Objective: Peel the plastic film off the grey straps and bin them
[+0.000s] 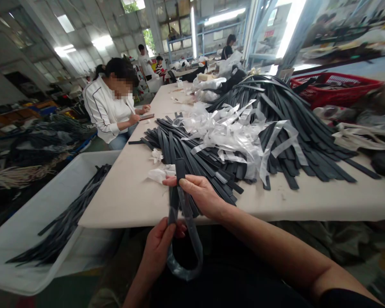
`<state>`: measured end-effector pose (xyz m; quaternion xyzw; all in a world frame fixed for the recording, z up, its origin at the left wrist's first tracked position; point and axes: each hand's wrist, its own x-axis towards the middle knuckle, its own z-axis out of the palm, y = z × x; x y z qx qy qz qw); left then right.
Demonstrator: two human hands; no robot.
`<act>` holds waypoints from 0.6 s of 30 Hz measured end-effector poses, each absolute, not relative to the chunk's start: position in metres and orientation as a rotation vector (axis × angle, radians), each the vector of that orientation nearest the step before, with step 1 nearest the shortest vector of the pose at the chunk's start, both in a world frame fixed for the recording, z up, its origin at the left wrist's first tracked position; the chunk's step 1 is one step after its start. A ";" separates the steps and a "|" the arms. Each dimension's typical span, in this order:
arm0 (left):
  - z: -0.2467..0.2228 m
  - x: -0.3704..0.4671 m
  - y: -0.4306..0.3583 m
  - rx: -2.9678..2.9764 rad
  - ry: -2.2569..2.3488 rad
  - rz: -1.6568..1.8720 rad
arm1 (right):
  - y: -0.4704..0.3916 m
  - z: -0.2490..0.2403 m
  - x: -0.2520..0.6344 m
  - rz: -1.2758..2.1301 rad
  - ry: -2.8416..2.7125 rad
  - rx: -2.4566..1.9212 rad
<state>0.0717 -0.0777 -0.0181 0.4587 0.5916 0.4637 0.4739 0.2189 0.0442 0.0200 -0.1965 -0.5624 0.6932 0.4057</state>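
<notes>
A dark strap (180,167), bent into a hanging loop, is held between both hands in front of the table edge. My right hand (202,193) pinches it near its upper end, thumb on top. Lower down and to the left, my left hand (160,241) is closed on the other side of the loop. Clear plastic film (186,270) covers the loop's lower bend. Just beyond my hands lies a pile of similar dark straps (170,139), with a heap of crumpled clear film strips (224,132) on top of it.
A larger mound of dark straps (285,107) lies on the table (115,192) at the right. A white bin (6,261) with straps inside stands at the left. Behind are a red basket (340,85) and a seated person in white (104,107) holding a phone.
</notes>
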 end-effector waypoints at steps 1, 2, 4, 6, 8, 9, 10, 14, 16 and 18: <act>-0.020 0.073 -0.078 1.097 1.422 1.140 | 0.045 0.019 0.218 1.711 -1.441 -0.493; -0.021 0.073 -0.078 1.066 1.390 1.162 | 0.044 0.019 0.216 1.671 -1.479 -0.479; -0.023 0.075 -0.074 1.010 1.315 1.249 | 0.040 0.016 0.210 1.566 -1.615 -0.423; -0.023 0.077 -0.068 0.950 1.271 1.325 | 0.035 0.015 0.203 1.454 -1.769 -0.349; -0.020 0.078 -0.064 0.895 1.291 1.331 | 0.029 0.014 0.200 1.411 -1.853 -0.292; -0.019 0.079 -0.063 0.893 1.308 1.310 | 0.027 0.014 0.200 1.442 -1.838 -0.285; -0.017 0.079 -0.063 0.921 1.318 1.275 | 0.025 0.015 0.201 1.501 -1.793 -0.295; -0.012 0.080 -0.075 1.147 1.324 1.127 | 0.022 0.016 0.210 1.732 -1.574 -0.415; -0.011 0.079 -0.084 1.190 1.300 1.069 | 0.023 0.016 0.212 1.769 -1.539 -0.429; -0.012 0.076 -0.090 1.151 1.254 1.038 | 0.027 0.019 0.213 1.770 -1.570 -0.442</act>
